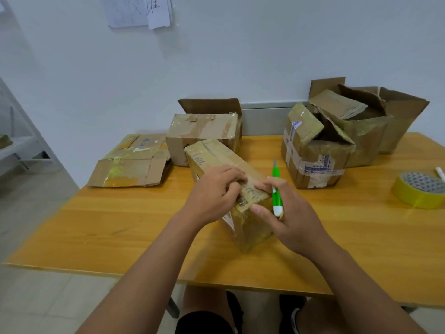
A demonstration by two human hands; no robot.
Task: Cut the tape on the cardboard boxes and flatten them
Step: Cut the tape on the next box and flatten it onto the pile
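Left hand (213,189) is clawing at box (228,179) top flaps; right hand (286,213) is bracing box, grip clamped on knife (276,191), blade parked upward.

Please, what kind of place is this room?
Probably a plain office or storeroom used for packing work. A wooden table stands against a bare white wall, with papers pinned on it and a tiled floor.

Wall (240,56): plain white, papers (139,10) pinned up.
Floor (36,297): pale tiles.
Table (120,225): yellow wood.
Left edge: possibly a shelf (21,145).
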